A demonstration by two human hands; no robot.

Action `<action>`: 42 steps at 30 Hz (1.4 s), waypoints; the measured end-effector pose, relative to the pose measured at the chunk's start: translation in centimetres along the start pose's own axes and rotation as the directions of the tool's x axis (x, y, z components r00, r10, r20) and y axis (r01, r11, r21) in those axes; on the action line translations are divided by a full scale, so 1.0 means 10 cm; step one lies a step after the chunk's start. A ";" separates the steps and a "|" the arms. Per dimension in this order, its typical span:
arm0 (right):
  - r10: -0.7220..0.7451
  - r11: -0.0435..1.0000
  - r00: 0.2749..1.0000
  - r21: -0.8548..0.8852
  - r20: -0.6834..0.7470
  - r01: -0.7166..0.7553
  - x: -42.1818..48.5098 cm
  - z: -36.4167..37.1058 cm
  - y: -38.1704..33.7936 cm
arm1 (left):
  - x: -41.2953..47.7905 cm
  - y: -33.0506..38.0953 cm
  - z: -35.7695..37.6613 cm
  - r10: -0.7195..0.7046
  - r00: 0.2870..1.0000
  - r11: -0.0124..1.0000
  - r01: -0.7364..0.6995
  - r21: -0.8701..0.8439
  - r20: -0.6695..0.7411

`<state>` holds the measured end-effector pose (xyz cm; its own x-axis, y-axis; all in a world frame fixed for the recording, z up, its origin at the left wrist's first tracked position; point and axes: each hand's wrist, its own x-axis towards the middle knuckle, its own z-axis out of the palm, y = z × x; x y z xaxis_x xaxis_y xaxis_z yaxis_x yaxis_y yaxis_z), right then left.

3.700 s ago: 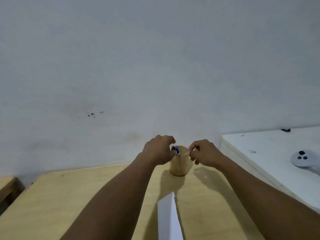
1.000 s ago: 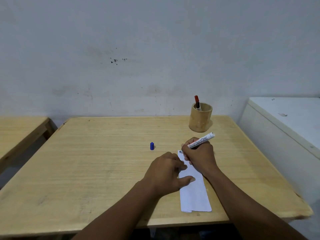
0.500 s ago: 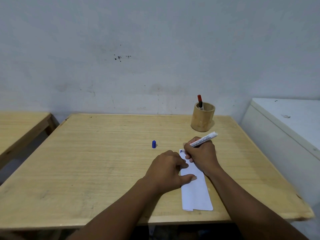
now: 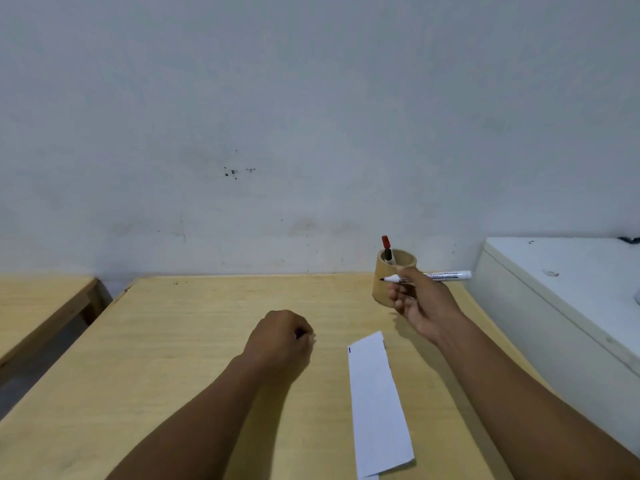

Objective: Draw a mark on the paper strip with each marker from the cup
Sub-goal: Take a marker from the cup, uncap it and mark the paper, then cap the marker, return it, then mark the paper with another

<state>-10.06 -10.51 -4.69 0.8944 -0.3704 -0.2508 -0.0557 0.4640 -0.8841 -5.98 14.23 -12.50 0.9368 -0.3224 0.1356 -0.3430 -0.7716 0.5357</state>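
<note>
The head view shows the right hand [image 4: 420, 306] raised in front of the wooden cup [image 4: 394, 277], grasping an uncapped white marker [image 4: 429, 277]. The long axis of the marker runs almost level, from left to right, with the dark tip pointing left and the white barrel end sticking out to the right of the hand. The left hand [image 4: 280, 337] rests clenched on the wooden surface [image 4: 173, 358], to the left of the paper strip [image 4: 377, 403]; something small may be pinched in it, but what it is cannot be told. The strip lies flat between the two forearms, its long axis running from near to far, and a small blue mark [image 4: 349, 349] is seen at its far left corner. A red-capped marker [image 4: 387, 249] stands in the cup at the far side.

The coming move is judged to be the capping of the held marker. The tip points toward the left hand, so the two hands would have to be brought together along that level axis. The right hand is the nearer one to the cup.
</note>
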 end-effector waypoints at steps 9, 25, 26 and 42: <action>-0.043 0.999 0.989 -0.008 0.139 0.045 0.02 0.21 -0.19 | 0.38 0.71 -0.34 -0.349 0.937 0.361 0.109 -0.926 -0.026; -0.189 0.971 0.981 0.155 0.040 0.181 0.06 0.22 -0.15 | 0.62 1.27 -0.26 -0.309 0.949 0.042 0.080 -0.996 0.063; -0.194 0.970 0.980 0.158 0.033 0.186 0.07 0.20 -0.16 | 0.63 1.25 -0.26 -0.314 0.948 0.045 0.079 -0.996 0.061; -0.081 0.994 0.988 -0.068 0.133 0.091 0.24 0.22 -0.19 | 0.79 1.31 -0.22 -0.280 0.953 0.309 -0.025 -0.951 -0.116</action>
<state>-6.86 -10.50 -2.76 0.9471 -0.2963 -0.1236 -0.0045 0.3728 -0.9279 -2.93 2.77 -2.52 0.9967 -0.0274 0.0758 -0.0646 0.2912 0.9545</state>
